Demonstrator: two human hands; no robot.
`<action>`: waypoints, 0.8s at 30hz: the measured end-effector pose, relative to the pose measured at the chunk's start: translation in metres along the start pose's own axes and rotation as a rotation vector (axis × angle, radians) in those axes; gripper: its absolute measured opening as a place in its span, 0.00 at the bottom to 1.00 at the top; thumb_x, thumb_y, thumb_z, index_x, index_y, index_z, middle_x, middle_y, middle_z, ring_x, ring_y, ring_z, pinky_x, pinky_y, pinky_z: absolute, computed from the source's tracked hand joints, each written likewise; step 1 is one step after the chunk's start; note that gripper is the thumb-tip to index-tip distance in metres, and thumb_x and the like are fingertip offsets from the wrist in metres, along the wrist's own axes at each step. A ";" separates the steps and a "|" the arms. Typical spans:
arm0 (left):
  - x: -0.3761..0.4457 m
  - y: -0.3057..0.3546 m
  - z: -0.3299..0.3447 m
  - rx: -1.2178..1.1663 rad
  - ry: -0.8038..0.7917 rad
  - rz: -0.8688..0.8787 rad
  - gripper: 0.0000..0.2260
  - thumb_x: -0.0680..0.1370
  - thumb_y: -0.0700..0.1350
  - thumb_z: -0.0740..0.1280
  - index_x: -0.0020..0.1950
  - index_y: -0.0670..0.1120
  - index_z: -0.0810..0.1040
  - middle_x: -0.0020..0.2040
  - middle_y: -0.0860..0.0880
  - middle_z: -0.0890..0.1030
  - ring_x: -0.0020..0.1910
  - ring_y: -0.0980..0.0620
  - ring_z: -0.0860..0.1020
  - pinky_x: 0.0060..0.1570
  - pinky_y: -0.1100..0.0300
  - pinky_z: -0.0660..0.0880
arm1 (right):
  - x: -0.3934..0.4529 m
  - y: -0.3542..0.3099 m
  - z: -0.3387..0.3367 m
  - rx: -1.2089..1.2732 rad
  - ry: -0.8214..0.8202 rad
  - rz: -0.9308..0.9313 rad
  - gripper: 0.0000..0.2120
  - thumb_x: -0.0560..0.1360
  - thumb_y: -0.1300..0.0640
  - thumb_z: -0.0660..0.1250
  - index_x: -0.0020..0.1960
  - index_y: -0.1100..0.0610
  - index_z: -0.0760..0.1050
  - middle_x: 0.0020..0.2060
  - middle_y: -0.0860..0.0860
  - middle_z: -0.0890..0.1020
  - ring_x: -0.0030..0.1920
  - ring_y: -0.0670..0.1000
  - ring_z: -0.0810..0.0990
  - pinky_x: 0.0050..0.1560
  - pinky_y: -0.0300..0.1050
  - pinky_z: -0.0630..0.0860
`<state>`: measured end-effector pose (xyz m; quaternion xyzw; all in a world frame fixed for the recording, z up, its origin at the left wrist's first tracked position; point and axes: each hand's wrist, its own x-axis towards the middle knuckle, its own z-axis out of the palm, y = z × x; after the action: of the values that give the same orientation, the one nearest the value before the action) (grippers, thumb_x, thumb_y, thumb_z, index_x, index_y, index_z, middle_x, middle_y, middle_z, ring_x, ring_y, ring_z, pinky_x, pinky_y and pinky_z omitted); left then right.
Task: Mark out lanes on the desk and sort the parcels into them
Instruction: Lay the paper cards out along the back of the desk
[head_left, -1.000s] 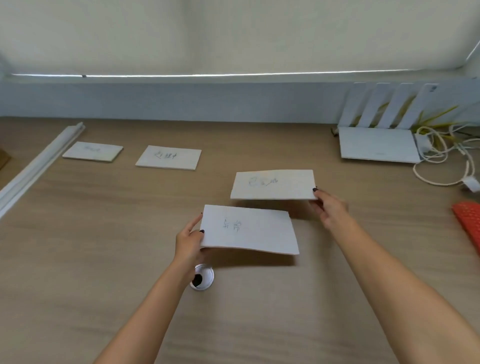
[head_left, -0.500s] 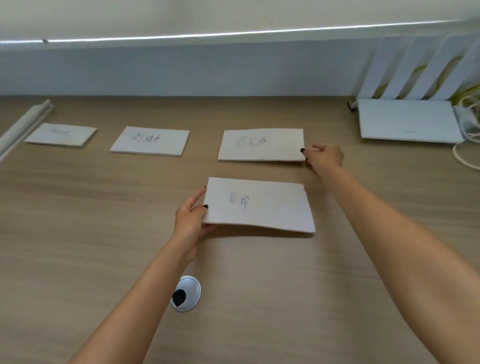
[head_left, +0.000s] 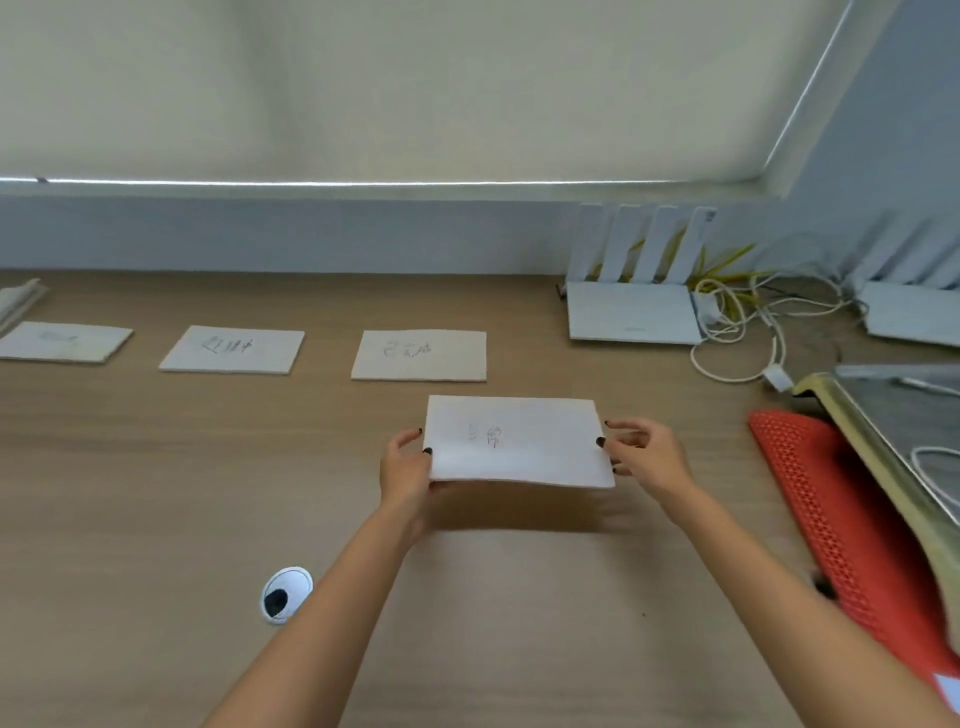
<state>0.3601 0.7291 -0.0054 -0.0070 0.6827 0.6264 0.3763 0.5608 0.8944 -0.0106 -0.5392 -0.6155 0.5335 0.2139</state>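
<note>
Left hand (head_left: 402, 470) and right hand (head_left: 644, 454) hold card (head_left: 519, 441) by side edges, above desk (head_left: 156, 493). Three cards lie in row behind.

Three handwritten white cards (head_left: 418, 355) lie in a row on the desk (head_left: 156, 493); a fourth card (head_left: 519, 441) is lifted nearer.

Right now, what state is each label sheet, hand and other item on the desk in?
Left sheet: flat on desk, untouched.
Second sheet: flat, untouched.
Third sheet: flat, untouched.
Fourth sheet: held above the desk, not yet placed.
Left hand: grips fourth sheet's left edge.
Right hand: fingers at its right edge.
Router: antennas upright, cables attached.
Grommet: hole open.
</note>
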 end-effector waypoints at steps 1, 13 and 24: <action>-0.001 -0.002 0.010 0.031 0.006 0.006 0.15 0.77 0.32 0.58 0.62 0.44 0.69 0.48 0.43 0.78 0.42 0.47 0.78 0.41 0.51 0.79 | -0.002 0.002 -0.010 0.021 0.036 -0.004 0.17 0.71 0.64 0.71 0.59 0.63 0.76 0.41 0.55 0.79 0.39 0.52 0.79 0.37 0.41 0.77; 0.045 -0.022 0.116 0.721 -0.126 0.389 0.14 0.76 0.38 0.56 0.52 0.42 0.81 0.53 0.41 0.78 0.57 0.41 0.72 0.57 0.52 0.70 | 0.060 0.042 -0.068 0.018 0.206 -0.055 0.19 0.71 0.67 0.70 0.60 0.60 0.75 0.56 0.58 0.80 0.50 0.49 0.77 0.51 0.41 0.73; 0.139 -0.033 0.190 0.739 -0.143 0.457 0.24 0.77 0.39 0.60 0.74 0.42 0.61 0.59 0.43 0.77 0.65 0.42 0.68 0.66 0.50 0.65 | 0.172 0.059 -0.069 -0.243 0.218 -0.219 0.27 0.70 0.60 0.71 0.69 0.54 0.70 0.63 0.55 0.77 0.62 0.51 0.75 0.62 0.39 0.68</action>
<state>0.3726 0.9497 -0.0933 0.3226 0.8170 0.4063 0.2517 0.5885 1.0680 -0.0934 -0.5455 -0.7036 0.3671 0.2694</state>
